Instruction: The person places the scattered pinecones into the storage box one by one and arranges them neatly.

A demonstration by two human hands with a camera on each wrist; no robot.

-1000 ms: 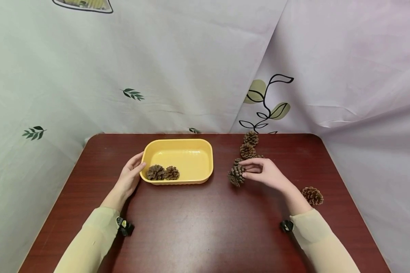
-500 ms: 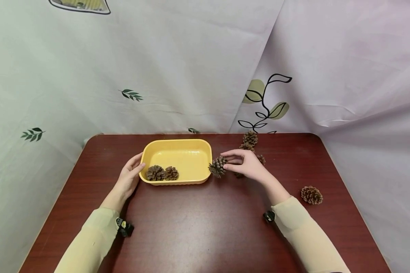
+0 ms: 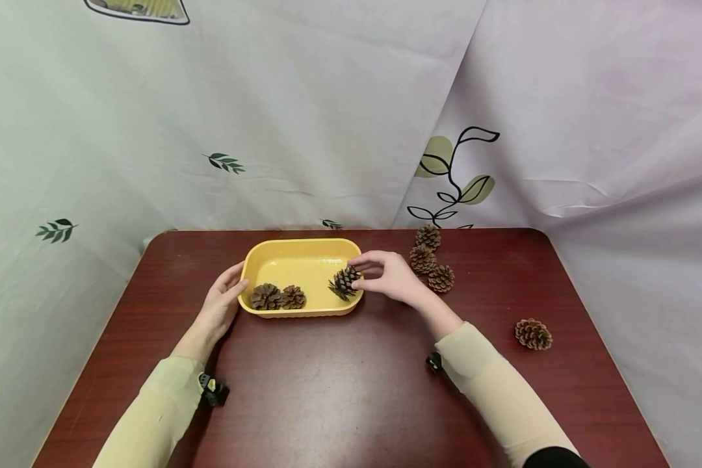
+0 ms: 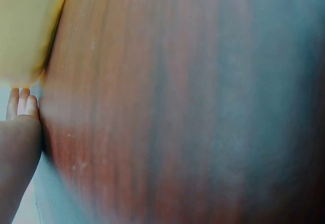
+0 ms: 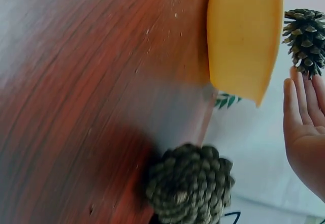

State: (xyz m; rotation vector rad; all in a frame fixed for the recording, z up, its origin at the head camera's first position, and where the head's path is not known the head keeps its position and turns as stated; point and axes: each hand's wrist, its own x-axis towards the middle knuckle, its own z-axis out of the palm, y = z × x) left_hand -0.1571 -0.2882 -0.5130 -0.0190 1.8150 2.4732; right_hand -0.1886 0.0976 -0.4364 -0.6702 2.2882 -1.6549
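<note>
In the head view, a shallow yellow tray [image 3: 304,312] stands on the table with two pine cones, a larger one [image 3: 266,297] and a smaller one [image 3: 293,298], at its front left. My left hand [image 3: 219,302] holds the tray's left end, thumb at the rim and fingers along the outside; the left wrist view shows its fingertips [image 4: 23,99] by the tray's corner. Above the tray's right end, my right hand [image 3: 389,278] pinches another pine cone [image 3: 344,283] between thumb and fingers. From the right wrist view, this pine cone [image 5: 306,38] is clear above the rim.
Several pine cones cluster at the back right, among them one at the back [image 3: 428,236] and one in front [image 3: 441,279]. A lone pine cone [image 3: 533,334] lies farther right on the dark red table [image 3: 327,390]. White printed cloth [image 3: 327,130] hangs behind.
My right hand has carried its pine cone left from the cluster to over the tray's right end, uncovering the cones behind. My left hand has stayed at the tray.
</note>
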